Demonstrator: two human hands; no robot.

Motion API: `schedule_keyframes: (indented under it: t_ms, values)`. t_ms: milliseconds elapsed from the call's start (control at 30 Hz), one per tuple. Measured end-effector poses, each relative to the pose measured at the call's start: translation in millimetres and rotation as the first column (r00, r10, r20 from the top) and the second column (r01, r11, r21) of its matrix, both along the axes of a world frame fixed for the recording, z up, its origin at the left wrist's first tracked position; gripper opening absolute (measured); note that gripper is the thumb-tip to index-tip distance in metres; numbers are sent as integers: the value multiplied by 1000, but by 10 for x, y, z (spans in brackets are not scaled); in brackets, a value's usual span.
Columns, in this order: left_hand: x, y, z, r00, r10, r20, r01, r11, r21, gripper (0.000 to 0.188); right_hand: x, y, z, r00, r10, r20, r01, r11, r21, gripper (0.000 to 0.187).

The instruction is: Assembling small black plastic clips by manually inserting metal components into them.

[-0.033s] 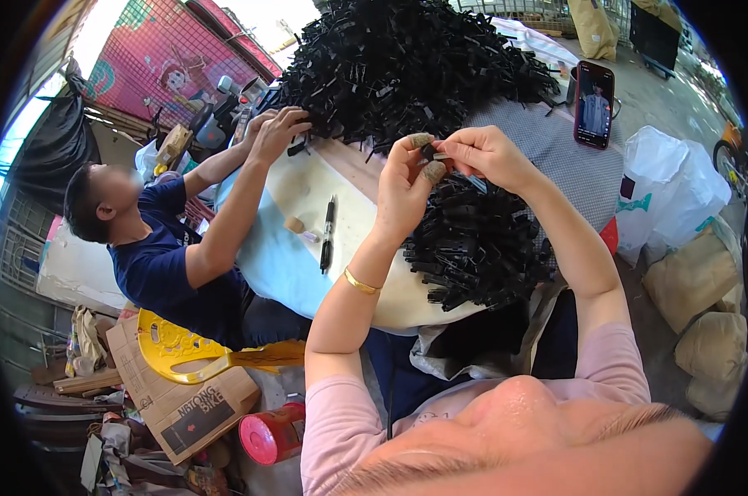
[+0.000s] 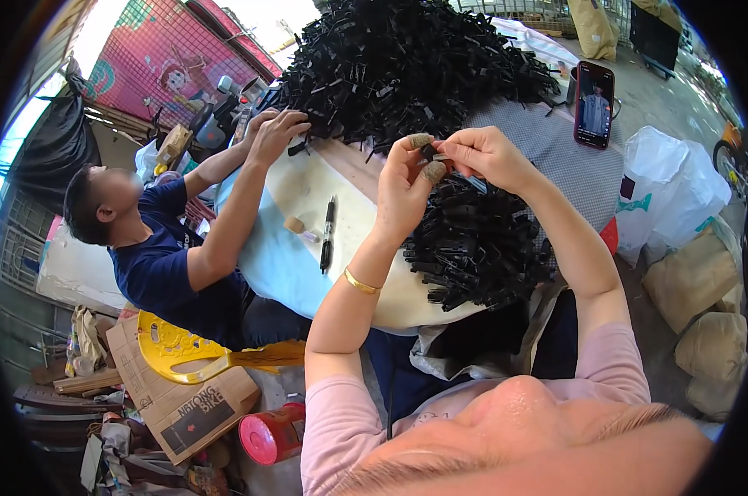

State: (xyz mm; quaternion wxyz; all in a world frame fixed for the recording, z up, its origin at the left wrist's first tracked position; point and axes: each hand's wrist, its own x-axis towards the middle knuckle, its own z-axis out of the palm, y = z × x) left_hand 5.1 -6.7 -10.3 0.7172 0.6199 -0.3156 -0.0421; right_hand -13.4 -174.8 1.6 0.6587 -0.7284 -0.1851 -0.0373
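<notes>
Left hand (image 2: 403, 185): ours, centre of the frame; tan finger covers (image 2: 432, 172) on thumb and forefinger, grip clamped on a small black piece (image 2: 428, 153).
Right hand (image 2: 485, 157): ours, just right of centre; fingertips drawn together at the black piece, though what this grip pinches is too small for us to tell.
Black piece: one, between our two hands, near the middle of the frame.
Bangle (image 2: 362, 281): gold-coloured, on our left forearm.
Table (image 2: 353, 211): pale cloth covering, mid-frame, before us.
Large heap (image 2: 407, 70): black parts, top centre.
Small heap (image 2: 473, 256): black parts, below our right hand.
Pen (image 2: 328, 236): black, lying left of our left forearm, with a small tan cylinder (image 2: 293, 224) beside it.
Phone (image 2: 595, 103): lit screen, upper right.
Co-worker (image 2: 171, 256): navy shirt, left of the frame, both hands by the large heap's left edge.
Chair (image 2: 184, 351): yellow, lower left.
Carton (image 2: 155, 393): brown, flattened, beside the chair.
Tub (image 2: 266, 434): pinkish red, bottom, left of centre.
Plastic bag (image 2: 671, 194): white, right side.
</notes>
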Motion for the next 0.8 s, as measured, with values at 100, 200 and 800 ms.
schedule_keyframes:
  t_ms: [100, 200, 800]
  values:
    - [15, 6, -45, 999, -2, 35, 2, 1000, 2, 28, -8, 24, -10, 998, -11, 63, 12, 1000, -16, 21]
    - [-26, -29, -47, 999, 30, 41, -27, 997, -70, 24, -20, 59, -23, 999, 17, 30, -18, 999, 42, 20]
    - [204, 164, 81, 997, -81, 2, 80, 985, 152, 33, 358, -390, -196, 787, -423, 449, 540, 824, -170, 19]
